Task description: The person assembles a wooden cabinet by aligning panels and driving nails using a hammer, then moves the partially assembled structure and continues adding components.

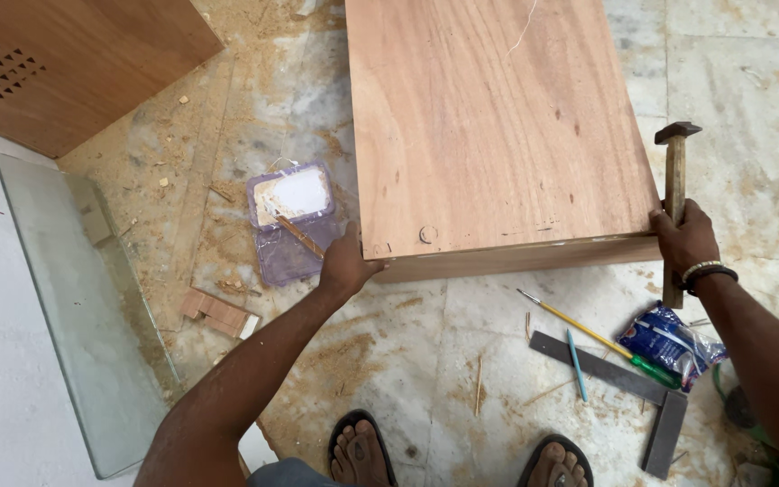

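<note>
Reddish plywood box (498, 135) flat on floor, left hand (346, 266) clasping its near-left corner, right hand (685, 239) wrapped round hammer (674, 194) against its near-right corner.

Wooden box (498, 126) runs off the top edge.

Matt reddish plywood box (498, 126), wooden-handled metal hammer (675, 194), sawdust-strewn polished marble floor (732, 81).

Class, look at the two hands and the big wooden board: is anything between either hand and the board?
Left hand grips the wooden board corner directly. Right hand also holds a hammer, whose handle lies beside the board's edge.
</note>
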